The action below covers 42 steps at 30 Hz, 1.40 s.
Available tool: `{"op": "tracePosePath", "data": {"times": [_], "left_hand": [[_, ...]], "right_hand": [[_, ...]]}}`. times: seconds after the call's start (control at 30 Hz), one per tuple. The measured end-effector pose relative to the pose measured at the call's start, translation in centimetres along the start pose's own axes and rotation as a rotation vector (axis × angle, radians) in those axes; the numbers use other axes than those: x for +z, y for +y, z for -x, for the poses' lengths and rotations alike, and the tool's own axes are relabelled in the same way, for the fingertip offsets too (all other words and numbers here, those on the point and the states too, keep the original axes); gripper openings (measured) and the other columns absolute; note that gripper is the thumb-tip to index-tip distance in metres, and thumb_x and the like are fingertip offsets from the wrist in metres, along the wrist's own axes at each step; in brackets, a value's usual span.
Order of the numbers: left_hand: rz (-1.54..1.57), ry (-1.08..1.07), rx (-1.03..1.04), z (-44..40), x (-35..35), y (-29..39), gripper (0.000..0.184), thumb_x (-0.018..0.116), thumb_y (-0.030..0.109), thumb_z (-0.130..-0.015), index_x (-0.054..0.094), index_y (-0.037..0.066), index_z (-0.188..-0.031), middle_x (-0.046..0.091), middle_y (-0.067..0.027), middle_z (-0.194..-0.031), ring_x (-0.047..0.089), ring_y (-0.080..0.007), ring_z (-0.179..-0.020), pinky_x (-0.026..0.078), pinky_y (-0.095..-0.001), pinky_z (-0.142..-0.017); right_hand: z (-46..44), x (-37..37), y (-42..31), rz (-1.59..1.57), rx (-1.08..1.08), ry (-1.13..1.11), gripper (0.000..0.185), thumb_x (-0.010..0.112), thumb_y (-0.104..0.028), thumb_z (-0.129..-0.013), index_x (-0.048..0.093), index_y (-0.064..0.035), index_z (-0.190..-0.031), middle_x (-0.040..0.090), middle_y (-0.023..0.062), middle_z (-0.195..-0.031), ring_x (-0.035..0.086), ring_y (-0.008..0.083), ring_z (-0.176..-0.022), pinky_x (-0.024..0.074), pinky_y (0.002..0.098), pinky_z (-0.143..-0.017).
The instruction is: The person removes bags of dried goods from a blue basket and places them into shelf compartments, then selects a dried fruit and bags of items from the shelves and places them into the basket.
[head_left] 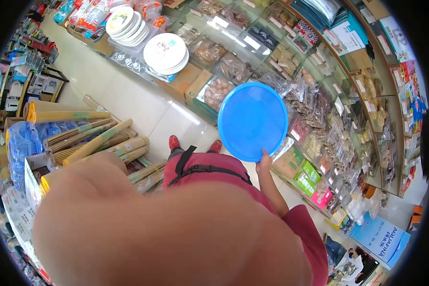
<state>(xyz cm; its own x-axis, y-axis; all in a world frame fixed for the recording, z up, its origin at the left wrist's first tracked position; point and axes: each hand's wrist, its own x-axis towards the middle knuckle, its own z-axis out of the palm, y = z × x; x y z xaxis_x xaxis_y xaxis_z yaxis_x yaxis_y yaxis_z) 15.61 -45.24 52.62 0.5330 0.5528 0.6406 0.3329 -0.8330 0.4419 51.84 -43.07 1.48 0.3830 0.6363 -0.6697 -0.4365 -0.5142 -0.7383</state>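
Note:
My right hand grips the near rim of a round blue plastic tray, with the thumb over its edge. The tray is tipped so its broad face shows, and it hangs in front of the goods on the display. A large blurred shape, my left hand or arm, fills the lower foreground close to the camera. Its fingers do not show, so what it touches is hidden. A clear bag of round brown items lies just left of the tray.
Stacked white plates stand on the display's corner at upper left. Glass bins of packaged dried goods run along the right. Rolled mats stick out at left. A person shows at lower right. Tiled floor lies between the displays.

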Motion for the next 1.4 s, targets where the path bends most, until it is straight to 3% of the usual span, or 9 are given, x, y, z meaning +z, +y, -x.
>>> {"op": "tracePosePath", "data": {"times": [0.47, 0.53, 0.8, 1.4], "left_hand": [[0.123, -0.056, 0.047, 7.3, -8.1, -3.4, 0.026, 0.065, 0.003, -0.054, 0.063, 0.012, -0.078, 0.054, -0.0044, -0.086, 0.048, -0.0206, -0.063, 0.035, -0.0285, -0.048], [0.142, -0.072, 0.059, 8.2, -9.5, -4.1, 0.026, 0.065, 0.002, -0.054, 0.063, 0.012, -0.078, 0.054, -0.0045, -0.086, 0.048, -0.0203, -0.063, 0.035, -0.0282, -0.048], [0.208, -0.102, 0.088, 10.0, -10.3, -4.7, 0.028, 0.066, 0.002, -0.055, 0.063, 0.012, -0.081, 0.052, -0.0049, -0.086, 0.046, -0.0191, -0.061, 0.034, -0.0272, -0.046], [0.245, -0.127, 0.059, 13.4, -13.8, -5.0, 0.031, 0.068, 0.000, -0.058, 0.062, 0.011, -0.086, 0.047, -0.0059, -0.086, 0.043, -0.0163, -0.056, 0.031, -0.0250, -0.043]], "right_hand": [[6.6, 2.8, 3.8, -0.073, -0.052, 0.136, 0.044, 0.054, -0.012, -0.088, 0.043, -0.0010, -0.130, 0.055, 0.0139, -0.122, 0.058, 0.0312, -0.106, 0.0521, 0.0466, -0.086], [7.2, 2.7, 5.4, -0.121, -0.056, 0.216, 0.037, 0.055, -0.010, -0.089, 0.050, 0.0018, -0.123, 0.059, 0.0133, -0.113, 0.061, 0.0285, -0.099, 0.0538, 0.0439, -0.079], [11.3, 3.3, 9.7, -0.176, -0.018, 0.315, 0.031, 0.056, -0.013, -0.089, 0.053, 0.0023, -0.116, 0.060, 0.0148, -0.109, 0.061, 0.0300, -0.099, 0.0531, 0.0450, -0.081], [13.8, 5.0, 12.5, -0.172, -0.035, 0.303, 0.032, 0.058, -0.014, -0.088, 0.053, 0.0015, -0.116, 0.061, 0.0133, -0.106, 0.064, 0.0277, -0.090, 0.0551, 0.0420, -0.071]]}}
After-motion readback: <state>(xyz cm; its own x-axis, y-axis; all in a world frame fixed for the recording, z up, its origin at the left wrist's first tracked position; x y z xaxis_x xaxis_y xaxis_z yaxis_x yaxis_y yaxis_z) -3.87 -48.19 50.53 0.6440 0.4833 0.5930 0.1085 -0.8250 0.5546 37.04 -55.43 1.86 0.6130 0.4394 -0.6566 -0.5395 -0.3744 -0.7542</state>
